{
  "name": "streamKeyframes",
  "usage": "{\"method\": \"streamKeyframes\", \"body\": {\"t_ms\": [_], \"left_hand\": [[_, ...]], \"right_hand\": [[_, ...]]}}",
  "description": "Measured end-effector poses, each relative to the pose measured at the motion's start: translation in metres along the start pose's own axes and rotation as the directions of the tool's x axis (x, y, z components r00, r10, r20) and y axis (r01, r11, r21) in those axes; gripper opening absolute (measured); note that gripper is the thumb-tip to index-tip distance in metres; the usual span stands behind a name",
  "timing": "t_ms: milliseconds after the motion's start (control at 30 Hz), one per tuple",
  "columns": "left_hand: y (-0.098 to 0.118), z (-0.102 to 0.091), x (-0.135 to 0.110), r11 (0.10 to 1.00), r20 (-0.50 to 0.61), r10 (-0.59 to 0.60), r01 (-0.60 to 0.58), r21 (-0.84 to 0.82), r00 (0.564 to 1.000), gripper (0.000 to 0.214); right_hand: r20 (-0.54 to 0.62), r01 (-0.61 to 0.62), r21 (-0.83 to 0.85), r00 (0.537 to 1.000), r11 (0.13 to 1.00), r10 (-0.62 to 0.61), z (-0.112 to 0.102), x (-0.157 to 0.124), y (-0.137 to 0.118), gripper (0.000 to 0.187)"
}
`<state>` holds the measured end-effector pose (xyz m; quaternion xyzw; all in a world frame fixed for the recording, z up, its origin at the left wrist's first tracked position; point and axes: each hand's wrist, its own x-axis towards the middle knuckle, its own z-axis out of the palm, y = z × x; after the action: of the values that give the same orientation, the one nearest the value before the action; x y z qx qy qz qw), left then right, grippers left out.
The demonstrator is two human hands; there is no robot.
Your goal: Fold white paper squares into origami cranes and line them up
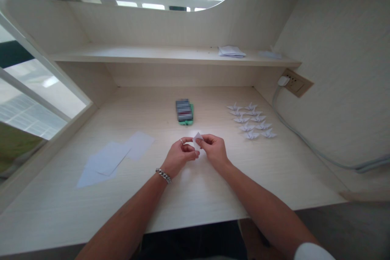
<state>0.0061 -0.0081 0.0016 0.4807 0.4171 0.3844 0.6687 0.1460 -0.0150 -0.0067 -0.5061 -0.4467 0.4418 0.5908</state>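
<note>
A small folded piece of white paper [198, 136] is held up between both my hands, just above the desk. My right hand [215, 148] pinches it with thumb and forefinger from the right. On the left side, my left hand [179, 154], with a ring and a chain bracelet, curls its fingers round the paper's left and lower edges. To the right stand several folded white paper cranes [250, 118] in two rows. Flat white paper sheets [109, 156] lie overlapping at the left. The paper's lower folds are partly hidden by my fingers.
Beyond my hands lies a phone [184, 111] with a green edge, its screen blurred. A shelf [152, 53] runs across the back, bearing folded white paper [231, 51]. A grey cable [292, 130] trails from the wall socket [297, 82] along the right side.
</note>
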Motion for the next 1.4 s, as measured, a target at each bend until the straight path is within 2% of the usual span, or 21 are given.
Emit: {"method": "streamKeyframes", "body": {"t_ms": [133, 200, 367, 500, 600, 667, 800, 933, 1033, 1100, 1233, 1300, 1333, 1400], "left_hand": [[-0.002, -0.002, -0.001, 0.994, 0.091, -0.059, 0.049, 0.1, 0.994, 0.056], [-0.001, -0.004, -0.001, 0.994, 0.103, -0.05, 0.04, 0.103, 0.993, 0.058], [0.006, -0.01, 0.0, 0.995, -0.015, 0.097, -0.098, -0.021, 0.995, 0.048], [0.006, -0.011, 0.002, 0.982, -0.1, 0.186, -0.184, 0.032, 0.977, 0.022], [0.003, -0.012, 0.003, 0.98, -0.123, 0.196, -0.19, 0.06, 0.973, 0.01], [0.002, -0.012, 0.004, 0.984, -0.118, 0.178, -0.175, 0.035, 0.977, 0.011], [-0.002, -0.01, 0.005, 0.991, -0.115, 0.129, -0.131, -0.011, 0.985, 0.031], [-0.005, -0.009, 0.007, 0.991, -0.064, 0.056, -0.048, 0.125, 0.996, 0.03], [-0.006, -0.01, 0.008, 0.96, -0.092, 0.131, -0.103, 0.261, 0.987, 0.025], [-0.004, -0.012, 0.007, 0.919, -0.086, 0.209, -0.166, 0.357, 0.974, 0.022], [0.0, -0.012, 0.002, 0.752, -0.019, 0.333, -0.253, 0.608, 0.943, 0.019], [0.001, -0.011, 0.0, 0.669, 0.001, 0.381, -0.277, 0.69, 0.925, 0.017], [0.001, -0.01, 0.0, 0.663, 0.001, 0.389, -0.281, 0.694, 0.921, 0.016], [0.0, -0.01, 0.0, 0.71, -0.015, 0.37, -0.272, 0.65, 0.929, 0.019]], "right_hand": [[-0.04, 0.0, 0.052, 0.999, 0.999, 0.002, -0.004, 0.003, -0.001, 0.025], [-0.049, -0.007, 0.073, 0.999, 0.997, 0.01, -0.007, 0.005, -0.001, 0.027], [0.067, -0.094, 0.098, 0.994, 0.991, 0.087, -0.009, 0.005, 0.0, 0.03], [0.222, -0.148, 0.098, 0.967, 0.984, 0.123, -0.01, 0.003, -0.003, 0.032], [0.31, -0.225, 0.111, 0.933, 0.968, 0.181, -0.013, 0.003, -0.005, 0.033], [0.296, -0.236, 0.107, 0.935, 0.966, 0.196, -0.014, 0.003, -0.004, 0.032], [0.199, -0.145, 0.093, 0.972, 0.985, 0.125, -0.012, 0.005, 0.003, 0.028], [0.107, -0.098, 0.091, 0.99, 0.991, 0.089, -0.009, 0.007, 0.007, 0.03], [0.081, -0.11, 0.06, 0.991, 0.992, 0.105, -0.008, 0.007, 0.005, 0.036], [0.119, -0.098, 0.03, 0.988, 0.995, 0.094, -0.01, 0.006, 0.004, 0.037], [0.261, 0.004, -0.126, 0.965, 0.992, 0.029, -0.014, 0.005, 0.003, 0.027], [0.263, 0.082, -0.217, 0.964, 0.973, -0.023, -0.014, 0.004, 0.004, 0.016], [0.239, 0.11, -0.25, 0.97, 0.962, -0.049, -0.014, 0.004, 0.004, 0.015], [0.174, 0.141, -0.276, 0.98, 0.951, -0.095, -0.012, 0.003, 0.005, 0.016]]}}
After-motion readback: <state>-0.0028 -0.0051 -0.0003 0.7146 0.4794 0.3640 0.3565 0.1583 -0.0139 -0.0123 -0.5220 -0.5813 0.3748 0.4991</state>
